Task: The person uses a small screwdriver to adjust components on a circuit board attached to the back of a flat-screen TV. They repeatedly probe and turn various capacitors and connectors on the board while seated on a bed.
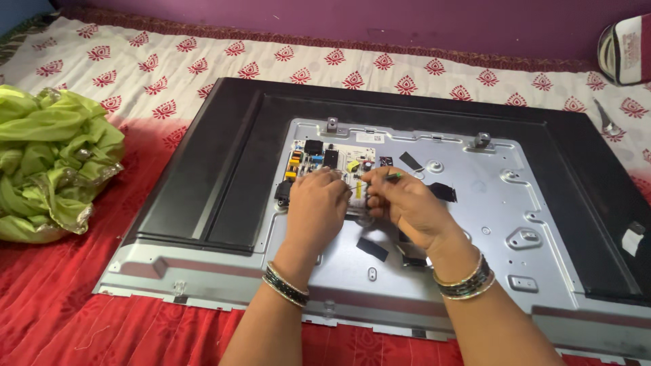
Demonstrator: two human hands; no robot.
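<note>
Circuit board (330, 163), pale with black and yellow parts, sits on the far left part of a grey metal back plate (475, 224) of a flat television (224, 156) lying face down on a bed; the television's black rear cover frames the plate on the left, far and right sides; the left hand (315, 207) rests palm down over the near edge of the board, fingers curled and pressed onto it; the right hand (403, 203) is just beside it, touching or nearly touching, its fingertips pinching a thin green-tipped tool (392, 176) at the board's right edge; both wrists wear dark and gold bangles (286, 285); black tape strips (373, 249) lie scattered on the plate near the hands; two small metal brackets (482, 140) stand along the plate's far edge; the bed is covered by a red and white printed cloth (81, 298); a crumpled green fabric bundle (51, 159) lies well apart on the left; a metal tool (605, 120) lies on the cloth at far right.
</note>
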